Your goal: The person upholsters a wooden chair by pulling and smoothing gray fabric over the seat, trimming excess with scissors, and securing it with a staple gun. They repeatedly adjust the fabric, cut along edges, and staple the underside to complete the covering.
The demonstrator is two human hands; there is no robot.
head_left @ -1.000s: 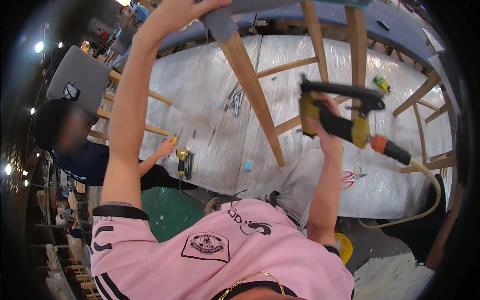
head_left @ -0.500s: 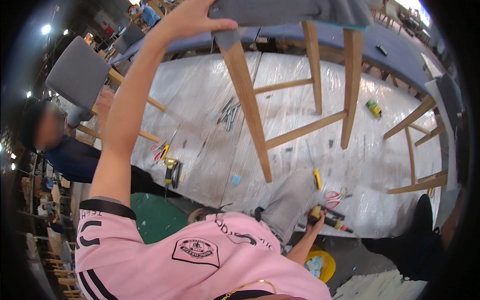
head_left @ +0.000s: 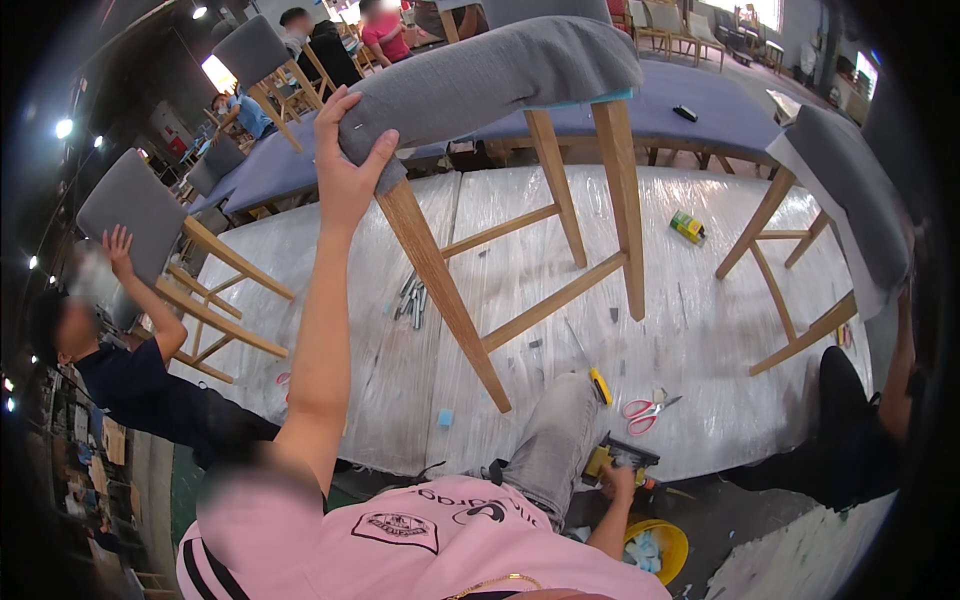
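Note:
A grey upholstered chair [head_left: 480,85] with wooden legs stands tilted over the plastic-covered table [head_left: 680,330]. My left hand [head_left: 350,170] grips a corner of its padded seat, thumb on the near side and fingers over the far edge. Low on the right, at the table's near edge, my right hand [head_left: 620,482] is closed round a yellow and black staple gun [head_left: 632,456]. Beside the gun lie red-handled scissors [head_left: 642,412] and a yellow-handled screwdriver [head_left: 600,387].
Loose metal rods [head_left: 412,300] and a green-yellow can [head_left: 688,227] lie on the table. At left a co-worker [head_left: 130,365] touches another grey chair [head_left: 135,215]; a third chair [head_left: 845,185] stands right, near another person's arm. A yellow bucket [head_left: 680,550] holds scraps below.
My view has shifted, showing more of the far side. My left hand and the chair appear lower and further left, the hand still gripping the seat. The staple gun stays in my right hand.

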